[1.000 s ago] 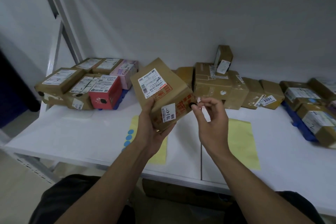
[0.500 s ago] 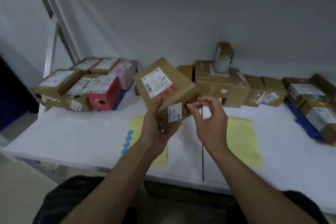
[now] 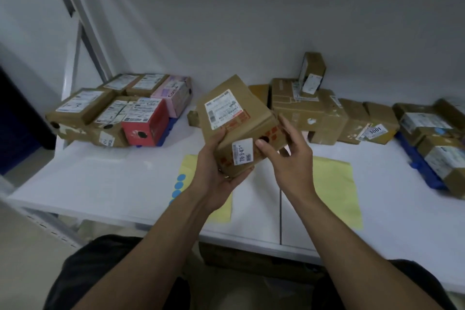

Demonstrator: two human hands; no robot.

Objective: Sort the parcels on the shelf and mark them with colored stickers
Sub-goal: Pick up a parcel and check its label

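While the left hand (image 3: 214, 176) cups the brown cardboard parcel (image 3: 234, 113) from below at the centre of the frame, thumb on its near face and fingers curled under its lower edge, the right hand (image 3: 289, 158) grips the parcel's right corner. Its thumb presses the front face just beside a black round sticker (image 3: 264, 138), and its fingers lie along the right side. The parcel is held tilted above the white shelf (image 3: 100, 184), clear of it, with a shipping label (image 3: 221, 108) on top and a small white handwritten label (image 3: 242, 151) on the front. Beneath the hands lie two yellow sheets, a left one (image 3: 189, 163) and a right one (image 3: 334, 191); a column of blue round stickers (image 3: 179, 185) sits on the left one. At left centre, a cluster of parcels includes a red box (image 3: 146, 123) and a pink box (image 3: 173, 93). More brown parcels (image 3: 352, 121) line the back wall at centre and right, with one small box (image 3: 312, 73) standing upright on a larger one.
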